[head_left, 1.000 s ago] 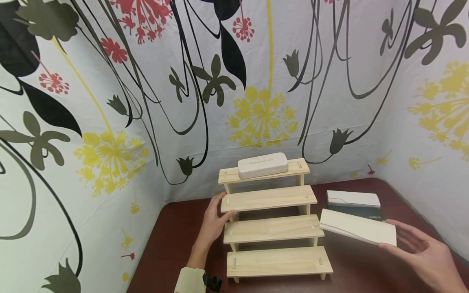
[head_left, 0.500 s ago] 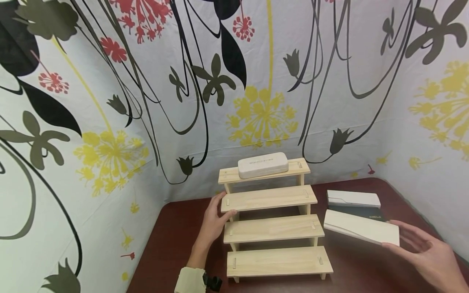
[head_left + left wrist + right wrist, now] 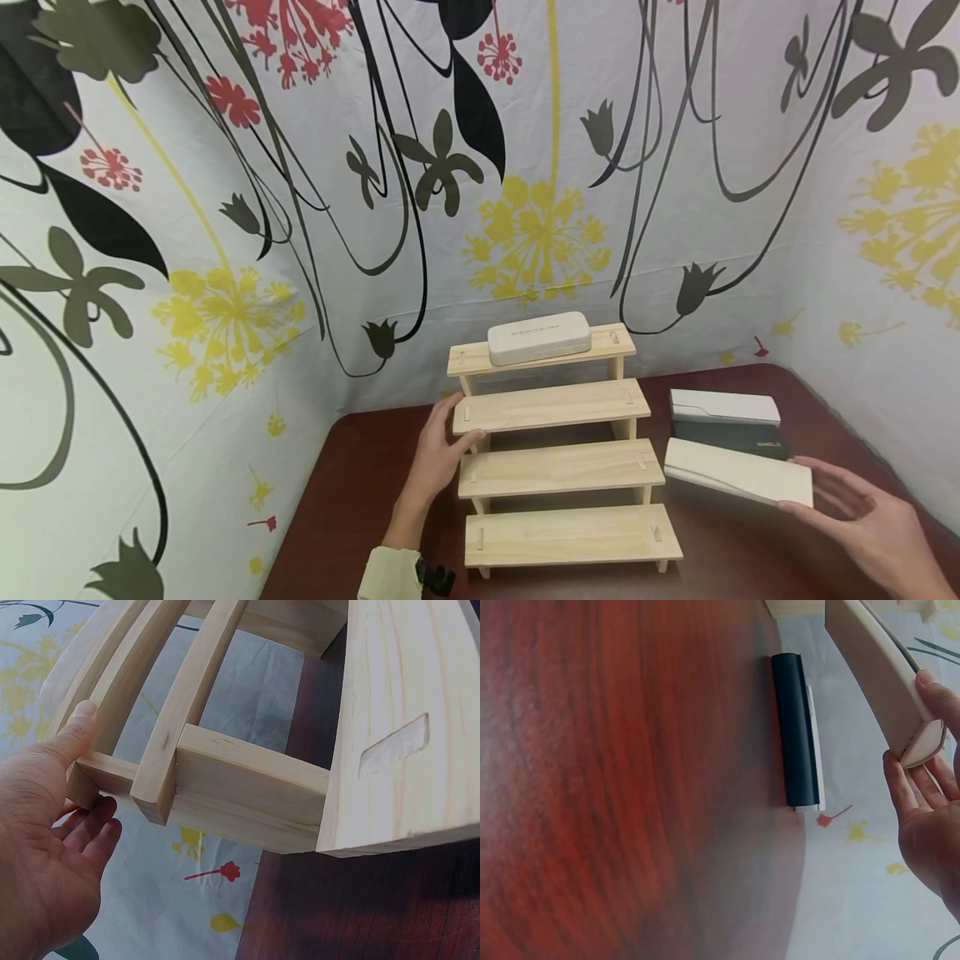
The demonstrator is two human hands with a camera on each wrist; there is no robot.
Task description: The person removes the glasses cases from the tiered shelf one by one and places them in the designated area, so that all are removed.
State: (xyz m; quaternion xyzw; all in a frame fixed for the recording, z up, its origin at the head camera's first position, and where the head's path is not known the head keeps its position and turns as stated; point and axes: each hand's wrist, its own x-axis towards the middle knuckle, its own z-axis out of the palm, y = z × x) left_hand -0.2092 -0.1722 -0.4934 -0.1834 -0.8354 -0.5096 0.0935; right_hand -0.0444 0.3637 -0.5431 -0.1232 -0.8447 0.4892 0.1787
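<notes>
Two hands were engaged, the nearer being the right hand [image 3: 873, 512], its thumb and fingers pinching one end of a cream case [image 3: 738, 472], which was held off the dark red table [image 3: 337, 500] just to the right of a stepped wooden rack [image 3: 562, 536]. The left hand [image 3: 437, 443] had its thumb and fingers clasped about the left end of the rack's second shelf from the top. The step in hand looked like handling the cream case with the rack braced. Any move toward the rack would call for leftward travel, the case lined up with the shelves and its free end raised past their edges, under a firm left grip. Just beyond the cream case lay a dark green case [image 3: 729, 436], with a white case [image 3: 723, 407] right behind it. Farther back, an off-white oblong case [image 3: 538, 340] rested on the top shelf, before a flower-patterned cloth [image 3: 352, 250].
</notes>
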